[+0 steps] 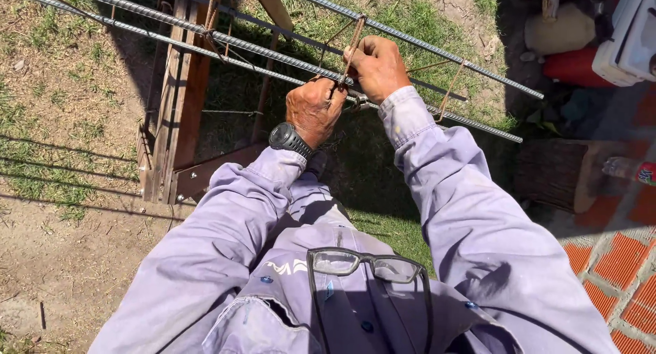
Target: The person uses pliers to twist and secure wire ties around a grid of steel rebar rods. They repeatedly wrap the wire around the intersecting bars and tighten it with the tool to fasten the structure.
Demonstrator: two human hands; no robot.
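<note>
A cage of long ribbed steel bars runs from the upper left to the right, resting on a wooden trestle. Rusty stirrups loop around the bars. My left hand, with a black watch on the wrist, is closed around the near bar at a stirrup joint. My right hand grips the thin upright stirrup just above that joint. What lies between the fingers at the joint is hidden. Both arms wear pale lilac sleeves.
Patchy grass and bare dirt lie below the bars. Red bricks pave the lower right. A white container, a red object and a sack sit at the upper right. Black glasses hang on my shirt.
</note>
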